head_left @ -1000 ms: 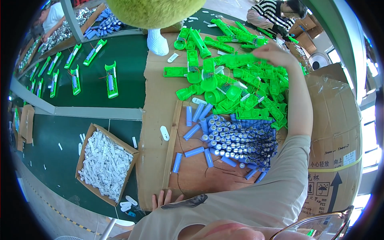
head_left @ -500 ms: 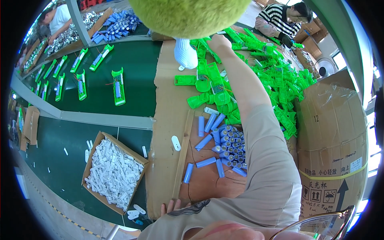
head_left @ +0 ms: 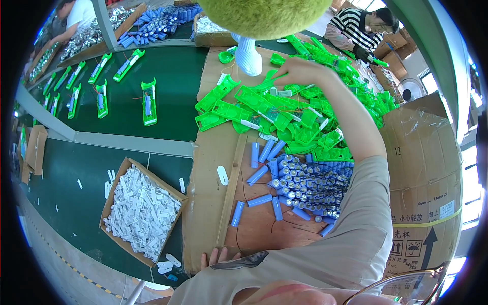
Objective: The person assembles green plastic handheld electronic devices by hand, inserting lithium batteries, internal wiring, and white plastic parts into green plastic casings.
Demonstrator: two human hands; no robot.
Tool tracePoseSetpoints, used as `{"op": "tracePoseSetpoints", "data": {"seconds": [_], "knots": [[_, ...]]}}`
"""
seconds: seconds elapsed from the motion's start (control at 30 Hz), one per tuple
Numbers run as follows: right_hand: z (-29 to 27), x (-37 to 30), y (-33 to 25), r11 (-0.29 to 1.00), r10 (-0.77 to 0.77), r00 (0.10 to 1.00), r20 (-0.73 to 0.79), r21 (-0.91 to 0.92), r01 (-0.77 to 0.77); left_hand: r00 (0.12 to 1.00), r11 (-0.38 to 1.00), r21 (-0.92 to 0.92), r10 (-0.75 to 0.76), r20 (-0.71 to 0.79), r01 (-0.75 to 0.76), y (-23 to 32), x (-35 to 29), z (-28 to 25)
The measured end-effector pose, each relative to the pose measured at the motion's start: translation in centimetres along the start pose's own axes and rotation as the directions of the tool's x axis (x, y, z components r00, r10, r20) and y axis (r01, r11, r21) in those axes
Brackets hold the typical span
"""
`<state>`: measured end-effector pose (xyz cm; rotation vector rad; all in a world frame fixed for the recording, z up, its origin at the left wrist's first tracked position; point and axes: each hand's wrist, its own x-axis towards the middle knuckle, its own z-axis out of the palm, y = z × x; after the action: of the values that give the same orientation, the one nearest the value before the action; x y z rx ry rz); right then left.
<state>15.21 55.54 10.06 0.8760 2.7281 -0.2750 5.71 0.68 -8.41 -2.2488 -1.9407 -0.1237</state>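
Green casings (head_left: 218,95) have spread leftward over the cardboard (head_left: 206,203), upper centre. The right hand (head_left: 300,71) pinches one; the left hand (head_left: 221,255), bottom centre, shows only fingers, grip unclear.

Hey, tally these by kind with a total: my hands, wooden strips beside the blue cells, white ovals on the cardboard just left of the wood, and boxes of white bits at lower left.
Hands: 2, left hand and right hand
Wooden strip: 1
White oval: 1
Box of white bits: 1
Total: 5
Blue cells and green casings: too heaped to count, left out
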Motion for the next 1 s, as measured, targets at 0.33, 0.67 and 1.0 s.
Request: {"op": "tracePoseSetpoints", "data": {"seconds": [0.33,0.67,1.0], "knots": [[4.3,13.8,3.8,0.931,0.346,0.745,-0.57,0.107,-0.35,0.999,0.998,0.056,0.0,-0.049,0.002,0.3,-0.3,0.4],[8.9,12.0,7.3,0.962,0.035,0.889,-0.457,0.255,0.093,0.991,0.996,0.085,-0.001,-0.136,0.013,0.2,0.0,2.1],[-0.5,-3.3,23.8,0.641,0.65,0.415,-0.637,0.166,-0.75,0.989,0.996,0.085,0.024,-0.146,-0.011,0.0,-0.8,3.1]]}}
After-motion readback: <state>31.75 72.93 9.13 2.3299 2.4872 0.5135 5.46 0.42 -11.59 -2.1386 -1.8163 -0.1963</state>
